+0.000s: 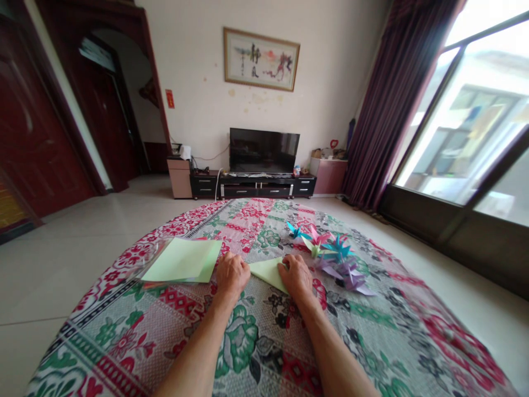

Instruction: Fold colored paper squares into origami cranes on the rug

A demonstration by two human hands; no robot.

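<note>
Between my hands lies a pale green sheet of paper (266, 270), folded to a triangle, on the flowered tablecloth. My left hand (232, 273) is closed at its left corner, fingers curled and pinching it. At the right side my right hand (296, 274) grips the paper's edge, its thumb and fingers bent over it. Left of my left hand is a stack of coloured paper sheets (182, 260), light green on top. Folded paper cranes (339, 248) in blue, pink, green and purple sit to the right of my right hand.
A round table with a patterned tablecloth (248, 353) spreads in front of me. Beyond it, a television (264, 150) stands on a low black cabinet (256, 187) against the wall. A dark curtain (397, 99) and window are on the right, and doors on the left.
</note>
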